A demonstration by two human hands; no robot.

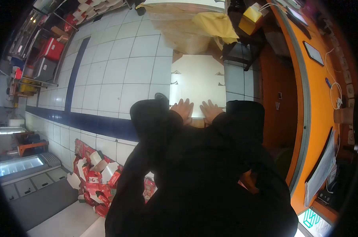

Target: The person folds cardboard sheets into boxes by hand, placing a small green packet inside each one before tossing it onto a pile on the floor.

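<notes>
A white flat cardboard box blank (197, 83) lies before me, with small curved cut-outs near its left and right sides. My left hand (182, 110) rests flat on its near left part, fingers stretched out. On the near right part lies my right hand (211, 110), its fingers also spread and pointing away from me. Both palms press near the edge closest to my body, apart from each other. What lies under the blank is mostly hidden.
A yellow bag (216, 25) lies over brown wrapping beyond the blank. To the right runs an orange counter (295, 79) holding a tablet (314, 53) and cables. Folded red-and-white boxes (98, 177) are heaped at lower left. A metal rack (54, 75) stands at far left.
</notes>
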